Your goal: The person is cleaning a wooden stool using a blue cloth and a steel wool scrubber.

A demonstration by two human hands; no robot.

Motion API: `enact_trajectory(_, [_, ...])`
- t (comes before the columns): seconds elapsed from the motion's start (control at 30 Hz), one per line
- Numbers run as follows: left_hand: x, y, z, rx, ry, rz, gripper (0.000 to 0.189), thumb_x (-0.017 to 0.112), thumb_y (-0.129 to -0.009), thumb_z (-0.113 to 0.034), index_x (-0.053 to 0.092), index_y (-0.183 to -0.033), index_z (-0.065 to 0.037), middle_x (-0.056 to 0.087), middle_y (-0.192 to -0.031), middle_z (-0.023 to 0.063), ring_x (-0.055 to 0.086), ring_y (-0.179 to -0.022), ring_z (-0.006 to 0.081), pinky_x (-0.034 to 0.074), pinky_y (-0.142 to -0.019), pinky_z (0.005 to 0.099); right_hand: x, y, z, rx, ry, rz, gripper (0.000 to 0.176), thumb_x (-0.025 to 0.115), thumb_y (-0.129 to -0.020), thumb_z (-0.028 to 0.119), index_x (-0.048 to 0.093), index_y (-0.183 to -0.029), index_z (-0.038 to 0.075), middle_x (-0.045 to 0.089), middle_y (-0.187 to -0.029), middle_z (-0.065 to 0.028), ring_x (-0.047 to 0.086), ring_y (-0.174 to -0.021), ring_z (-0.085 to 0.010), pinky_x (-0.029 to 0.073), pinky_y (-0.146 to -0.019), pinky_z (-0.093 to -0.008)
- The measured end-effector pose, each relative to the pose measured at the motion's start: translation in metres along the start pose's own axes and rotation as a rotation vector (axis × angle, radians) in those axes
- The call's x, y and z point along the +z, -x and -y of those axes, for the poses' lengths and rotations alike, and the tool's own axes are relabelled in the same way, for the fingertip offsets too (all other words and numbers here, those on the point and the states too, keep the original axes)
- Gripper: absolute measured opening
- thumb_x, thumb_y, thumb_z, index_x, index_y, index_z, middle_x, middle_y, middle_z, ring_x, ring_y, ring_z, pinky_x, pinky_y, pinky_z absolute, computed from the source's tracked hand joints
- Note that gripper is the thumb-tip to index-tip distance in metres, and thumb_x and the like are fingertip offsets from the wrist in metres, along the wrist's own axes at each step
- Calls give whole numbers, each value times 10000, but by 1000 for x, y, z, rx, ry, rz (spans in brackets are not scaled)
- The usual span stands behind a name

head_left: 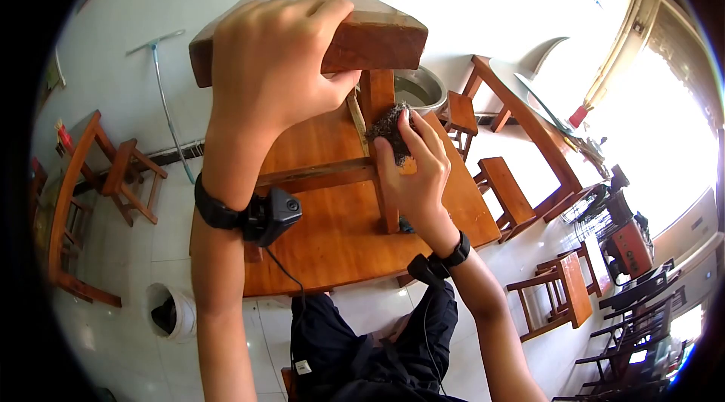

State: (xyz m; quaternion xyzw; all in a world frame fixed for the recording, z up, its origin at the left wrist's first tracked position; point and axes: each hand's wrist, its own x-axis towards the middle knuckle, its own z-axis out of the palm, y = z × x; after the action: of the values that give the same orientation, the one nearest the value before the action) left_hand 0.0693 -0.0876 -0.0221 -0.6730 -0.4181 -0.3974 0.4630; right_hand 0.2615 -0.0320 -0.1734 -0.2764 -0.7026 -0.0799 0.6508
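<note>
A wooden stool (377, 43) stands tilted on the brown wooden table (325, 255), its seat toward me and its leg and crossbar below. My left hand (264, 62) is wrapped round the edge of the seat, thumb beneath and fingers on top. Lower and to the right, my right hand (424, 171) grips a dark steel wool scrubber (389, 127) against the stool leg (377, 88). Something orange shows under the scrubber, partly covered by the fingers. Each wrist wears a strap with a small black camera.
Behind the table on the right sits a metal basin (444, 91) holding liquid. Wooden stools (504, 190) and another table (529, 134) stand to the right. A squeegee pole (168, 103) leans on the left wall, and a white bin (183, 315) is on the floor.
</note>
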Motion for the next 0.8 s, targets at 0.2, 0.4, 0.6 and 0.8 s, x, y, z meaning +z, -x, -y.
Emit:
enact_trajectory(0.2, [0, 0, 0, 8, -17, -17, 476, 910, -607, -297, 732, -1018, -135, 725, -807, 52, 703, -740, 262, 550, -659, 399, 11, -20, -5, 19, -43, -28, 332, 832, -797, 42, 752, -1111, -28, 737, -1150, -179, 705, -994, -348, 551, -881, -398])
enact_trajectory(0.4, [-1, -1, -1, 14, -8, -44, 457, 908, -607, -282, 734, -1003, -136, 734, -818, 43, 710, -750, 261, 553, -662, 399, 10, -31, 6, 289, -260, -33, 282, 824, -851, 36, 763, -1105, -69, 772, -1099, -156, 728, -949, -177, 549, -882, -299])
enact_trajectory(0.6, [0, -1, -2, -15, -2, -2, 439, 907, -609, -281, 736, -985, -134, 736, -815, 43, 717, -755, 257, 556, -663, 396, -5, -1, -12, 437, -270, 118, 273, 822, -884, 121, 769, -1080, -62, 782, -1014, -105, 652, -881, -98, 487, -787, -264])
enact_trajectory(0.8, [-2, 0, -1, 17, -23, -26, 437, 908, -609, -286, 737, -981, -133, 736, -808, 39, 715, -736, 257, 553, -649, 391, 7, -45, 4, 327, -258, 46, 212, 820, -859, 85, 757, -1006, -55, 768, -992, -141, 709, -886, -179, 533, -820, -293])
